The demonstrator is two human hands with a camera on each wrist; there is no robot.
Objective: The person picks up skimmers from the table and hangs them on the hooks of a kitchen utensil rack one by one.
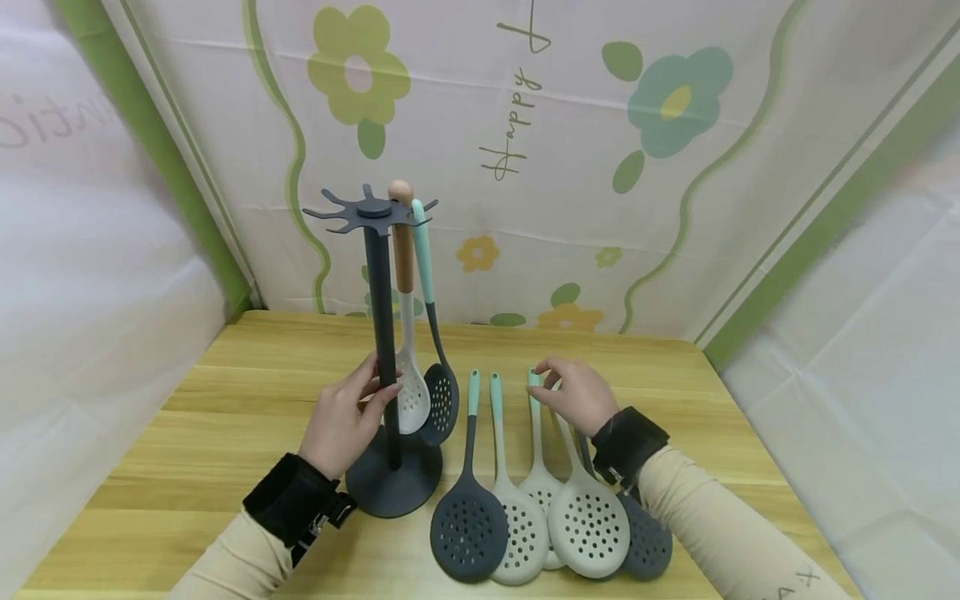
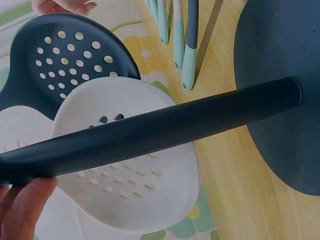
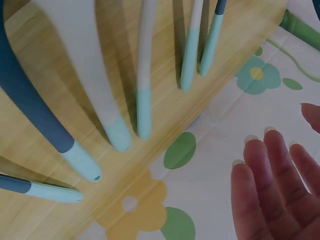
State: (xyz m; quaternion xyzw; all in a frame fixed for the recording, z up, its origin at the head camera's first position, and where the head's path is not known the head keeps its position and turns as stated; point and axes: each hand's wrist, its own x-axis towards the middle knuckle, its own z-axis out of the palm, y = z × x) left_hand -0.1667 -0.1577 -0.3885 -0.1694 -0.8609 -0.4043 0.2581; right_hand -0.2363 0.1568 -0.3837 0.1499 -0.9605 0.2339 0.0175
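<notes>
My left hand grips the dark pole of a utensil stand, which has a round base and a hooked top. From its right-hand hooks hang a white slotted spoon with a wooden handle and a dark slotted skimmer with a mint handle. My right hand hovers at the mint handle ends of skimmers lying on the table; the right wrist view shows its fingers extended, holding nothing. Those skimmers include a dark one at the left, a pale one under my right hand, and a dark one partly covered.
The wooden table runs back to a printed cloth wall. Cloth sides rise at left and right. The skimmers lie in an overlapping row right of the stand's base, heads toward the front edge.
</notes>
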